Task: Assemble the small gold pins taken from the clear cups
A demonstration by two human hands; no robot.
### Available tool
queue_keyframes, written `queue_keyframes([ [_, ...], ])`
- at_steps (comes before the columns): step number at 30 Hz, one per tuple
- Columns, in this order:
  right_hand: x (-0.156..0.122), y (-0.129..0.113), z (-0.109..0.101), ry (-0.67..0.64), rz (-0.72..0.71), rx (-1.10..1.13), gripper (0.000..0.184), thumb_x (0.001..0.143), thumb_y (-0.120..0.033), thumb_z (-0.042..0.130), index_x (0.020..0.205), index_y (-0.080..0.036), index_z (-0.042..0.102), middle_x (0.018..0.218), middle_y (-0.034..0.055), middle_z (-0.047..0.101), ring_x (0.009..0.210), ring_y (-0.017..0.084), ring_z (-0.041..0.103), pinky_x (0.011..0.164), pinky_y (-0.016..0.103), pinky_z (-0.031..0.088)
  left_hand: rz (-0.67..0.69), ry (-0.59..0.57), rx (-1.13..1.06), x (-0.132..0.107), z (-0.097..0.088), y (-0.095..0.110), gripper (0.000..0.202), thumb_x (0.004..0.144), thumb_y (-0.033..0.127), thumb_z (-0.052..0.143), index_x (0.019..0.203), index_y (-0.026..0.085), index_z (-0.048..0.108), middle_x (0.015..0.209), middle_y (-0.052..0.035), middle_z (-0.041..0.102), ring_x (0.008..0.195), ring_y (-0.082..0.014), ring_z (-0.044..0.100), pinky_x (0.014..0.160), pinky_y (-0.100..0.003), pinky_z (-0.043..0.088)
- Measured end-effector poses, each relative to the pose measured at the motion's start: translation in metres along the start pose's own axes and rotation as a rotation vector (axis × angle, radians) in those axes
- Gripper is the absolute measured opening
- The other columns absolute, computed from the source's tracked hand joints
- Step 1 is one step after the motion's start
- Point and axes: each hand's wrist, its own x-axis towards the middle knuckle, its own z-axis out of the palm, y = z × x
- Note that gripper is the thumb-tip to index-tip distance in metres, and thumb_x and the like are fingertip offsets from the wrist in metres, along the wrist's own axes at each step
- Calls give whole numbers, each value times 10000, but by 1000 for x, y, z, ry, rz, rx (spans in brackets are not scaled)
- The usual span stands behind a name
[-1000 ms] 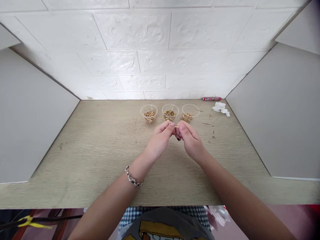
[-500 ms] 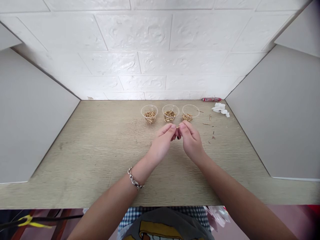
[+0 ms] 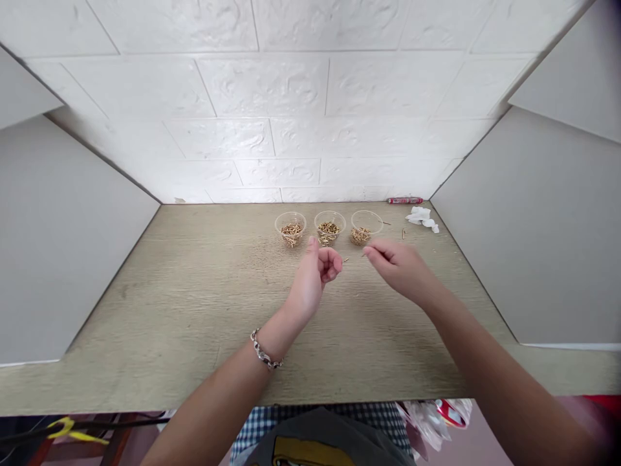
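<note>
- A moment ago both hands were pressed together in the middle of the frame, pinching one small gold piece between them
- Now they have come apart, so the two-hand pinch looks over
- The left hand [image 3: 315, 275] stays near the middle of the frame; its fingers are curled into a loose fist with the thumb up, and I cannot tell if it holds anything
- A tiny gold bit [image 3: 345, 260] sits just right of that fist; I cannot tell if the fingers touch it or if it lies on the surface [image 3: 194, 291]
- The right hand [image 3: 402, 266] has slid to the right; its fingertips are closed on a thin gold pin [image 3: 363, 254]
- The gold pin is just below the right cup [image 3: 367, 214], above the surface
- Its long side runs nearly flat across the frame, with the free end pointing left, toward the left hand
- Three clear cups [image 3: 330, 214] with more gold pins stand in a row just above the hands
- A red pen [image 3: 404, 200] and a white tissue [image 3: 420, 215] lie in the upper right corner of the surface
</note>
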Motion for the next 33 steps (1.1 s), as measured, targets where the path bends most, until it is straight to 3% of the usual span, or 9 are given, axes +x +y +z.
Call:
queue_keyframes([
  [4, -5, 33, -4, 110, 142, -357, 324, 874, -336, 312, 583, -195, 288, 496, -12, 404, 475, 116, 332, 479, 264, 200, -22, 8, -11, -2, 1, 1, 616, 864, 602, 207, 542, 152, 480, 495, 20, 339, 475, -89, 277, 503, -260, 215],
  [8, -6, 51, 9, -62, 95, -503, 269, 828, -282, 366, 576, -189, 352, 552, 14, 474, 488, 120, 331, 485, 274, 179, -26, 18, -11, -2, 1, 0, 628, 845, 637, 215, 540, 154, 476, 498, 21, 332, 477, -89, 279, 499, -258, 222],
  [13, 3, 53, 9, -124, 95, -519, 270, 817, -271, 364, 562, -186, 386, 601, 35, 530, 530, 133, 392, 493, 270, 195, -44, 20, 2, -2, 1, 0, 619, 847, 628, 217, 532, 157, 465, 482, 27, 304, 464, -89, 261, 493, -260, 209],
  [21, 7, 51, 2, -156, 128, -503, 260, 809, -247, 346, 555, -192, 342, 559, 24, 494, 524, 135, 383, 493, 269, 205, -67, 4, -26, -1, 0, -1, 586, 872, 570, 230, 538, 153, 471, 470, 31, 301, 453, -82, 250, 487, -255, 201],
  [29, 0, 53, 2, -177, 112, -382, 283, 828, -269, 346, 557, -192, 321, 531, -1, 445, 518, 126, 390, 496, 261, 231, -94, 2, -2, -1, 3, 0, 619, 849, 626, 207, 535, 160, 467, 471, 30, 295, 446, -85, 255, 473, -258, 198],
  [33, -9, 38, -1, -186, 90, -260, 314, 833, -281, 370, 549, -191, 269, 516, -20, 386, 506, 116, 355, 497, 261, 234, -62, 1, 46, 0, 3, -3, 611, 845, 629, 201, 564, 163, 478, 508, 19, 336, 473, -94, 288, 473, -252, 219],
])
